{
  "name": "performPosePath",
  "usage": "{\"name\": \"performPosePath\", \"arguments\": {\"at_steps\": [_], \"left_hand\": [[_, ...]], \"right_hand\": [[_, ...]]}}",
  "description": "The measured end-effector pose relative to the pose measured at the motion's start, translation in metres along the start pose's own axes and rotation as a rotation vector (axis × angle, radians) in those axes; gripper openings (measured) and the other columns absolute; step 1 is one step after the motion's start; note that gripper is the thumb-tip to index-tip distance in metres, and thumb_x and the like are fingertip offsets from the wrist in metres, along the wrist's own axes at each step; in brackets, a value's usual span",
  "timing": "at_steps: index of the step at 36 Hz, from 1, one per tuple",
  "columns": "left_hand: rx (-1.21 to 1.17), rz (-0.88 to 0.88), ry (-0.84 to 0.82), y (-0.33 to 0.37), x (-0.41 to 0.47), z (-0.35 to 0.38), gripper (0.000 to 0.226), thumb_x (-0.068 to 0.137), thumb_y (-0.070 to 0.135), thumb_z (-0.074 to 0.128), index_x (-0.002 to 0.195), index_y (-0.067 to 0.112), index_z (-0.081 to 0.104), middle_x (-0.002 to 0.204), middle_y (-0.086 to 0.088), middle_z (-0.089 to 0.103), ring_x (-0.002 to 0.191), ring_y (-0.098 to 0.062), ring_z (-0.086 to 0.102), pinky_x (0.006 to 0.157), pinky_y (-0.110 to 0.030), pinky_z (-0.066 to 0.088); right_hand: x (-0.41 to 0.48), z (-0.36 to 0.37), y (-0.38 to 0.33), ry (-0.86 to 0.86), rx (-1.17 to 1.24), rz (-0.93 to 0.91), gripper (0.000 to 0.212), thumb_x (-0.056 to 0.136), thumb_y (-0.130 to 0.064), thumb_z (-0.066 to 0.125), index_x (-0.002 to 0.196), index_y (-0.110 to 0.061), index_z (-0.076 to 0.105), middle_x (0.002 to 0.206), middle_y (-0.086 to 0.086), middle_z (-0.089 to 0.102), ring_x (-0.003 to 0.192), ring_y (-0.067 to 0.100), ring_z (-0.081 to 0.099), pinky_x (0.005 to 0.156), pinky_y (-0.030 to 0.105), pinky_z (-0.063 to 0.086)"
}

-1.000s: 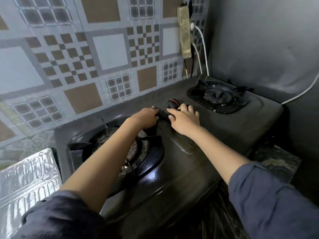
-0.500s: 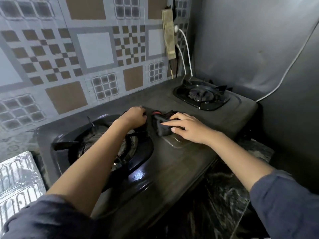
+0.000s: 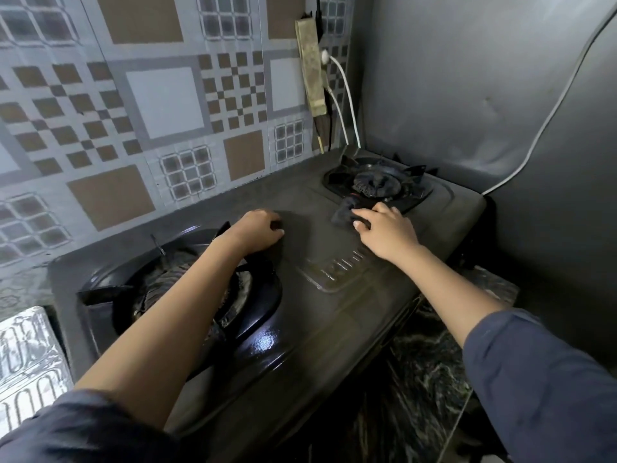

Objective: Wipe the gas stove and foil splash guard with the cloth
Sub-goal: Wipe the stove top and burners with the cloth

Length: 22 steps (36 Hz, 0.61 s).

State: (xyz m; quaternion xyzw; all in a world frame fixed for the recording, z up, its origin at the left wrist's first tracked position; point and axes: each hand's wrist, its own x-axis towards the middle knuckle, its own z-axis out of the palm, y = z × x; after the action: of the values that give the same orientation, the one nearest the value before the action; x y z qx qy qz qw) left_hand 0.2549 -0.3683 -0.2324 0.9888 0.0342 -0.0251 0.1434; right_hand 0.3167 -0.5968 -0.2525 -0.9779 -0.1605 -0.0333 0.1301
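A dark two-burner gas stove (image 3: 334, 322) fills the middle of the view. My right hand (image 3: 387, 232) presses a dark crumpled cloth (image 3: 344, 212) onto the stove top, just in front of the right burner (image 3: 377, 183). With its fingers curled, my left hand (image 3: 258, 228) rests on the stove top at the far edge of the left burner (image 3: 167, 282); my forearm crosses over that burner. A piece of the embossed foil splash guard (image 3: 30, 362) shows at the lower left, beside the stove.
Patterned tile wall (image 3: 160, 101) runs behind the stove. A power strip (image 3: 312, 68) with a white cable (image 3: 347, 95) hangs in the corner. A grey panel (image 3: 467, 78) stands close on the right. Dark marble counter (image 3: 417, 379) lies in front.
My right hand has slid the cloth from the middle of the stove to the right, up to the right burner. My left hand has stayed by the left burner.
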Motion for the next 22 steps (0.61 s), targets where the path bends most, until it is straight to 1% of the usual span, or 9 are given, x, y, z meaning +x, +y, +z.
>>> {"name": "performPosePath", "arguments": {"at_steps": [4, 9, 14, 22], "left_hand": [[-0.014, 0.034, -0.011, 0.004, -0.003, 0.0, 0.043, 0.095, 0.024, 0.048, 0.134, 0.007, 0.047, 0.142, -0.013, 0.046, 0.13, -0.029, 0.042, 0.106, -0.033, 0.032], [-0.048, 0.042, -0.008, 0.008, -0.007, 0.0, 0.041, 0.095, 0.023, 0.049, 0.133, 0.008, 0.049, 0.139, -0.014, 0.049, 0.127, -0.03, 0.045, 0.102, -0.032, 0.035], [-0.073, 0.051, 0.01, 0.011, -0.014, 0.003, 0.039, 0.094, 0.022, 0.05, 0.13, 0.007, 0.052, 0.136, -0.015, 0.051, 0.125, -0.031, 0.046, 0.101, -0.031, 0.035], [-0.098, 0.004, 0.038, 0.015, -0.019, 0.005, 0.037, 0.092, 0.022, 0.052, 0.125, 0.007, 0.058, 0.132, -0.018, 0.055, 0.121, -0.033, 0.05, 0.097, -0.033, 0.039]], "right_hand": [[-0.02, 0.007, -0.012, 0.075, -0.052, 0.123, 0.04, 0.097, -0.036, 0.033, 0.136, -0.03, 0.041, 0.137, 0.008, 0.04, 0.126, 0.031, 0.034, 0.1, 0.046, 0.031], [-0.036, 0.012, -0.025, 0.093, -0.03, 0.135, 0.04, 0.097, -0.035, 0.034, 0.137, -0.031, 0.04, 0.14, 0.008, 0.038, 0.127, 0.031, 0.032, 0.102, 0.046, 0.03], [-0.045, 0.015, -0.038, 0.072, 0.041, 0.065, 0.04, 0.096, -0.033, 0.037, 0.136, -0.033, 0.043, 0.14, 0.004, 0.04, 0.127, 0.029, 0.035, 0.102, 0.042, 0.029], [-0.07, 0.018, -0.059, 0.017, 0.134, -0.167, 0.037, 0.096, -0.031, 0.04, 0.132, -0.034, 0.047, 0.135, -0.001, 0.045, 0.125, 0.024, 0.039, 0.102, 0.039, 0.03]]}}
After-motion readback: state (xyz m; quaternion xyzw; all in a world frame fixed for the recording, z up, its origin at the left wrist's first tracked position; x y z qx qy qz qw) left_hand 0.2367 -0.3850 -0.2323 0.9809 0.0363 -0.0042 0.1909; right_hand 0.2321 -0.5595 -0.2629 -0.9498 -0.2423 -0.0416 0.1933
